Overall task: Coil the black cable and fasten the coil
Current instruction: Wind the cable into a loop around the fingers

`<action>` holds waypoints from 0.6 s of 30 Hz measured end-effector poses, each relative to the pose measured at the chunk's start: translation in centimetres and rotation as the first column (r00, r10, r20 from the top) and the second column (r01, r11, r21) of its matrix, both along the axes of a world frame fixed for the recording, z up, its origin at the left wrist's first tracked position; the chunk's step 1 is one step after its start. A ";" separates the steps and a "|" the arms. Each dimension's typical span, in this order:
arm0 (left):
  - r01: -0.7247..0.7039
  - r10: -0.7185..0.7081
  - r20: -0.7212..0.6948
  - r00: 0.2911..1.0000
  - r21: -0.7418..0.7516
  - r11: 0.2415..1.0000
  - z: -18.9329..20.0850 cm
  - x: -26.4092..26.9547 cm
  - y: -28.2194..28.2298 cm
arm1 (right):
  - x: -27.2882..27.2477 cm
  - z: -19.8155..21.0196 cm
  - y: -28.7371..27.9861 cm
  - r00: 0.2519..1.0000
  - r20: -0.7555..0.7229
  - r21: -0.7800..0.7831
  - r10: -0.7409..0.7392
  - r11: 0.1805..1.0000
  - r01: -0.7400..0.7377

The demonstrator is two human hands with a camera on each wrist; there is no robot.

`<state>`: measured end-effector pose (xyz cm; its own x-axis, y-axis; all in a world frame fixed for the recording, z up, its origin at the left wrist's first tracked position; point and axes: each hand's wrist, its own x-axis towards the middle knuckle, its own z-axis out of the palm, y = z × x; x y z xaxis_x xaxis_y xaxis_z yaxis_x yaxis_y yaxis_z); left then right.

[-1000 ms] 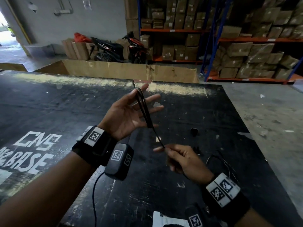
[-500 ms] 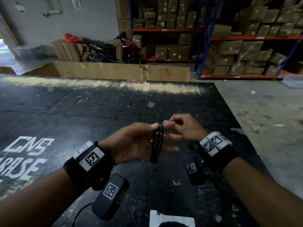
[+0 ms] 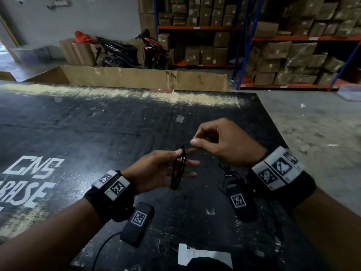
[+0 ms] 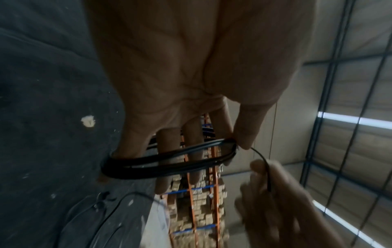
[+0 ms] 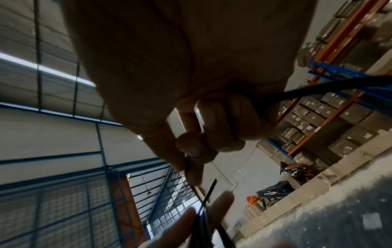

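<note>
Hands level above table: left hand (image 3: 156, 171) holds coil (image 3: 178, 171), right hand (image 3: 220, 145) pinches its end.

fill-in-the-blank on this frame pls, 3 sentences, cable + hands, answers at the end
The black cable coil is held in the ____ hand.
The right hand pinches the cable's loose ____ near the coil's top.
The tabletop under the hands is ____ in colour.

Answers: left; end; black
</note>
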<state>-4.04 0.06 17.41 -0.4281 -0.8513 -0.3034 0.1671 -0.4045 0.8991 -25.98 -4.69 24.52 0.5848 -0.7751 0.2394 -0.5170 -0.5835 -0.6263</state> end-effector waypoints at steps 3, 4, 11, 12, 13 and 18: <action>-0.080 0.079 -0.061 0.995 -0.024 0.996 0.4 0.8 -0.4 | -0.2 -2.0 2.2 0.989 0.150 0.119 0.008 0.993 -0.026; -0.110 0.107 -0.079 0.991 -0.035 0.993 0.6 1.0 -0.6 | -0.1 -2.9 2.9 0.980 0.198 0.173 0.017 0.984 -0.052; -0.198 0.172 -0.209 0.963 -0.113 0.974 2.6 0.4 -1.3 | 1.1 -9.0 5.2 0.896 0.443 0.453 -0.021 0.868 -0.203; -0.191 0.160 -0.226 0.961 -0.124 0.974 2.9 0.2 -1.4 | 1.3 -9.8 5.1 0.895 0.443 0.493 -0.040 0.845 -0.206; -0.180 0.144 -0.247 0.958 -0.132 0.975 3.2 0.1 -1.4 | 1.5 -10.6 5.0 0.898 0.437 0.526 -0.053 0.825 -0.207; -0.146 0.078 -0.361 0.929 -0.165 0.976 5.2 0.3 -1.5 | 1.3 -14.6 3.4 0.943 0.331 0.572 -0.018 0.799 -0.186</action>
<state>-3.69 -1.40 22.58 -0.3767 -0.9262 0.0165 0.5198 -0.1966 0.8314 -24.71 -1.27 9.87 0.6299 -0.7735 -0.0696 -0.2069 -0.0808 -0.9750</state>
